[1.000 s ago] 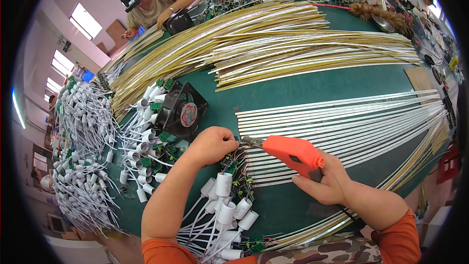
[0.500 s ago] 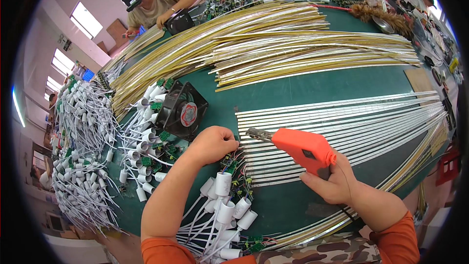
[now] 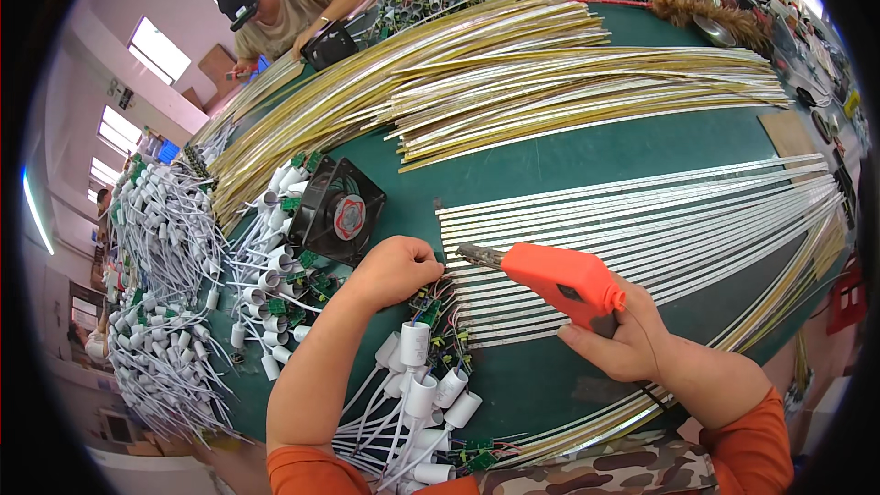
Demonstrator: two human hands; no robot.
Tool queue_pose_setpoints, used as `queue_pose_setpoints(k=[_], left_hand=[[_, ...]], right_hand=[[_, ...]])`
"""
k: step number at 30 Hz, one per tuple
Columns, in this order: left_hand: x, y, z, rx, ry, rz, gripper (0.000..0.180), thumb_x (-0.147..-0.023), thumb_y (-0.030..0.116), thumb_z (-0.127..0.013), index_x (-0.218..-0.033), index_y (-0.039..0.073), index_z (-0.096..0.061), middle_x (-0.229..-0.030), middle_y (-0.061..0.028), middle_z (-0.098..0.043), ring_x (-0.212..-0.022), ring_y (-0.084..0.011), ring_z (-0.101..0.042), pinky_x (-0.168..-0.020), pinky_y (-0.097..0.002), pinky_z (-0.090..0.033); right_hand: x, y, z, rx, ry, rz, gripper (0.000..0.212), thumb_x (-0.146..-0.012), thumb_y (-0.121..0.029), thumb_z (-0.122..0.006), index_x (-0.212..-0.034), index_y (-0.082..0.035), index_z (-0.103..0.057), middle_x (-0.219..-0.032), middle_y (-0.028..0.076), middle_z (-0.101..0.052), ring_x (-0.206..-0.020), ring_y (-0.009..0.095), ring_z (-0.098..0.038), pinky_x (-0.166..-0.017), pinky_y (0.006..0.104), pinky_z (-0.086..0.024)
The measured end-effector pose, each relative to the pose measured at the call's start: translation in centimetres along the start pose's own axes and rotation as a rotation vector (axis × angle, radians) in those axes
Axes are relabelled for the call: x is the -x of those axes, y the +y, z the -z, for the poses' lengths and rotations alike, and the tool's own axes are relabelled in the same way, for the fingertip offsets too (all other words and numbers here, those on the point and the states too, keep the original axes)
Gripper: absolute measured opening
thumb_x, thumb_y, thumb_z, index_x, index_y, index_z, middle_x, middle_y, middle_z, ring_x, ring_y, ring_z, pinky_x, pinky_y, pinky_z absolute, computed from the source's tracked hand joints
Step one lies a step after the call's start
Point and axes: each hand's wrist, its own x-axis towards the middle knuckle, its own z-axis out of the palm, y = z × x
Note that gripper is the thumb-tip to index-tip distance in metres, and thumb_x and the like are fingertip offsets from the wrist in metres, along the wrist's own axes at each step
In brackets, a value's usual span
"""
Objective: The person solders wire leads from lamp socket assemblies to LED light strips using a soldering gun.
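Observation:
My right hand is closed around a red soldering gun with a thin cord trailing below it. The gun's dark metal tip points left, over the left ends of a row of thin white LED strips. Beside those ends, my left hand is pinched shut. Whatever sits between its fingertips is too small to make out. Just below it lie green circuit boards with fine coloured wires, joined to white plastic lamp caps with white cables, next to my left forearm.
A black square fan stands beyond my left hand. Heaps of white caps with cables cover the left side. Bundles of yellowish strips lie across the back. A co-worker sits at the far left edge of the green table.
The view has shifted slightly. The soldering gun's tip has moved a little to the left, nearer the strip ends and my left fingers. Both hands keep their grip.

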Motion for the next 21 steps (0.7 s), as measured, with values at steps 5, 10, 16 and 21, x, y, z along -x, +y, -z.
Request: queue_pose_setpoints(k=[5,10,16,21], left_hand=[[-0.3,-0.1,0.0,0.014,-0.008,0.011,0.025,-0.079,0.025,-0.068,-0.074,0.0,-0.066,-0.062,-0.0084,-0.059,-0.057,-0.0173,-0.053,-0.057,-0.0337,-0.045],[-0.1,0.6,0.2,0.001,-0.014,0.033,0.025,-0.079,0.025,-0.068,-0.073,0.0,-0.065,-0.061,-0.0078,-0.058,-0.056,-0.0168,-0.051,-0.056,-0.0339,-0.044],[-0.2,0.4,0.1,-0.02,-0.012,0.033,0.024,-0.079,0.024,-0.068,-0.074,0.0,-0.065,-0.061,-0.0069,-0.058,-0.056,-0.0154,-0.051,-0.056,-0.033,-0.043],[0.1,0.9,0.1,0.025,-0.027,0.061,0.022,-0.082,0.019,-0.069,-0.071,0.0,-0.063,-0.06,-0.0001,-0.053,-0.057,-0.0086,-0.046,-0.052,-0.0284,-0.039]], right_hand=[[0.2,0.3,0.1,-0.026,0.033,0.019,0.051,-0.081,-0.016,-0.075,-0.126,-0.002,-0.056,-0.091,0.011,-0.065,-0.078,0.022,-0.064,-0.072,0.0326,-0.051],[0.3,-0.3,0.8,0.006,0.013,0.023,0.05,-0.082,-0.015,-0.074,-0.126,-0.002,-0.055,-0.091,0.01,-0.064,-0.077,0.021,-0.063,-0.072,0.0326,-0.051],[0.4,-0.2,0.7,-0.001,0.034,0.079,0.051,-0.082,-0.014,-0.073,-0.128,-0.002,-0.055,-0.092,0.01,-0.064,-0.077,0.02,-0.061,-0.072,0.0328,-0.051],[0.4,-0.3,0.8,-0.061,-0.005,-0.033,0.051,-0.082,-0.015,-0.073,-0.128,-0.003,-0.055,-0.093,0.01,-0.064,-0.08,0.021,-0.062,-0.074,0.0329,-0.05]])
